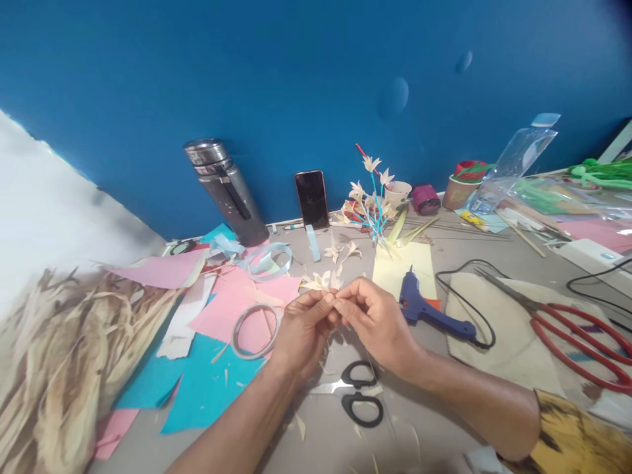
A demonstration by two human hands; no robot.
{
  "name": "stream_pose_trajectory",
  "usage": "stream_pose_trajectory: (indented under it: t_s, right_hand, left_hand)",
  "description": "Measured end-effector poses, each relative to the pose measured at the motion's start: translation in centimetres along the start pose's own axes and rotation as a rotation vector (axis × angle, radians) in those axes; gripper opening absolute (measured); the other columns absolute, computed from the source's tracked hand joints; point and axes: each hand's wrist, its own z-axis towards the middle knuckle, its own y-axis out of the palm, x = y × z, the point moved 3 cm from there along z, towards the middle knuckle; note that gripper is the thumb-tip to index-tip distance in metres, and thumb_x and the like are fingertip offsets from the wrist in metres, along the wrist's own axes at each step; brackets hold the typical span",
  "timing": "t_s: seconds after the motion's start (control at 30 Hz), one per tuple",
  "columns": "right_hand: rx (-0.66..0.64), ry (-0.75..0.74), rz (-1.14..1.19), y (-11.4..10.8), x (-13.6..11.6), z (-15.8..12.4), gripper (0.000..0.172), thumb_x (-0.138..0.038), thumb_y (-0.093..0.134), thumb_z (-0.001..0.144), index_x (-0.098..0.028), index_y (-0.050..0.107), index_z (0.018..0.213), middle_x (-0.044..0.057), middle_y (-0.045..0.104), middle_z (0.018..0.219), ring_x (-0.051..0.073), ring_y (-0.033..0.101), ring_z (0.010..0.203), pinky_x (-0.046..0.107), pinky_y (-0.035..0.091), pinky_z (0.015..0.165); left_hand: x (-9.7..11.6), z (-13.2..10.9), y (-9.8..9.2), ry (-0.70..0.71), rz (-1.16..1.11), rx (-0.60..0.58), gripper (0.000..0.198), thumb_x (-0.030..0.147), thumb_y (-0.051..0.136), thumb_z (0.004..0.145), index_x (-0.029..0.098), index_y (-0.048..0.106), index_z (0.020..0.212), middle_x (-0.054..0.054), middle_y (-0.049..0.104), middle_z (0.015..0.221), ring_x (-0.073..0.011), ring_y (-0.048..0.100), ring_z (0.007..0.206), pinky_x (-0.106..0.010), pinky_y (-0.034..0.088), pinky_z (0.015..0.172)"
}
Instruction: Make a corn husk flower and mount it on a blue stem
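Observation:
My left hand (pixel 302 332) and my right hand (pixel 376 321) meet above the table, fingers pinched together on a small cream husk flower (pixel 323 282) that sticks up between them. Black-handled scissors (pixel 356 391) lie on the table just under my wrists. A clear tape ring (pixel 255 331) rests to the left of my left hand on pink paper. A blue glue gun (pixel 430 311) lies to the right of my right hand.
Dried husk pile (pixel 59 368) at front left. Pink and blue paper sheets (pixel 217 368) spread left. Against the blue wall stand a steel flask (pixel 228 191), a phone (pixel 312 199) and a bunch of finished flowers on stems (pixel 371 204). Large red-handled shears (pixel 573 336) lie right.

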Motion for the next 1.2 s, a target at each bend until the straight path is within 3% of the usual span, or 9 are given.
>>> stream_pose_trajectory:
  t_s: [0.53, 0.73, 0.83, 0.93, 1.1, 1.2]
  right_hand:
    - [0.01, -0.013, 0.172, 0.2, 0.0, 0.1, 0.021, -0.035, 0.068, 0.087, -0.019, 0.057, 0.079, -0.002, 0.066, 0.063, 0.01, 0.061, 0.056, 0.02, 0.049, 0.053]
    - [0.015, 0.003, 0.205, 0.1, 0.3, 0.3, 0.023, -0.036, 0.071, 0.085, -0.02, 0.055, 0.079, -0.003, 0.065, 0.061, 0.011, 0.061, 0.055, 0.02, 0.048, 0.052]
    - [0.046, -0.047, 0.139, -0.4, 0.4, 0.5, 0.022, -0.036, 0.069, 0.086, -0.02, 0.055, 0.082, -0.003, 0.064, 0.062, 0.012, 0.062, 0.054, 0.022, 0.048, 0.052]
    - [0.103, -0.119, 0.002, -1.0, 0.3, 0.6, 0.02, -0.035, 0.069, 0.086, -0.021, 0.055, 0.083, -0.003, 0.064, 0.064, 0.013, 0.062, 0.056, 0.023, 0.048, 0.054]
    - [0.095, -0.199, -0.181, -1.1, 0.1, 0.5, 0.021, -0.034, 0.071, 0.083, -0.021, 0.054, 0.077, -0.004, 0.061, 0.062, 0.012, 0.056, 0.054, 0.022, 0.043, 0.053]
    - [0.04, -0.204, -0.243, -0.9, 0.0, 0.3, 0.022, -0.035, 0.07, 0.084, -0.021, 0.055, 0.077, -0.004, 0.06, 0.062, 0.011, 0.052, 0.054, 0.022, 0.041, 0.052]
  left_hand:
    - [0.3, 0.0, 0.3, -0.004, -0.016, -0.069, 0.014, 0.021, 0.085, 0.067, 0.014, 0.073, 0.066, 0.0, 0.062, 0.056, -0.0099, 0.059, 0.056, -0.022, 0.05, 0.061]
    - [0.4, -0.2, 0.3, 0.008, 0.029, -0.028, 0.014, 0.023, 0.085, 0.066, 0.014, 0.076, 0.073, 0.0, 0.063, 0.061, -0.0091, 0.057, 0.058, -0.023, 0.049, 0.063]
    - [0.2, -0.3, 0.3, -0.013, 0.137, -0.007, 0.018, 0.026, 0.083, 0.068, 0.013, 0.078, 0.079, 0.0, 0.059, 0.058, -0.0085, 0.052, 0.054, -0.021, 0.046, 0.057]
    - [0.0, -0.4, 0.2, -0.049, 0.224, 0.002, 0.02, 0.029, 0.082, 0.068, 0.01, 0.077, 0.074, 0.0, 0.055, 0.054, -0.0083, 0.048, 0.05, -0.021, 0.041, 0.05]
    - [0.7, -0.3, 0.0, 0.039, 0.067, 0.033, 0.023, 0.03, 0.086, 0.065, 0.013, 0.077, 0.078, -0.002, 0.064, 0.071, -0.0076, 0.053, 0.058, -0.021, 0.044, 0.058]
    - [0.9, -0.1, -0.3, 0.045, 0.043, 0.038, 0.021, 0.028, 0.089, 0.063, 0.014, 0.073, 0.067, -0.003, 0.068, 0.081, -0.0083, 0.054, 0.063, -0.023, 0.045, 0.062]
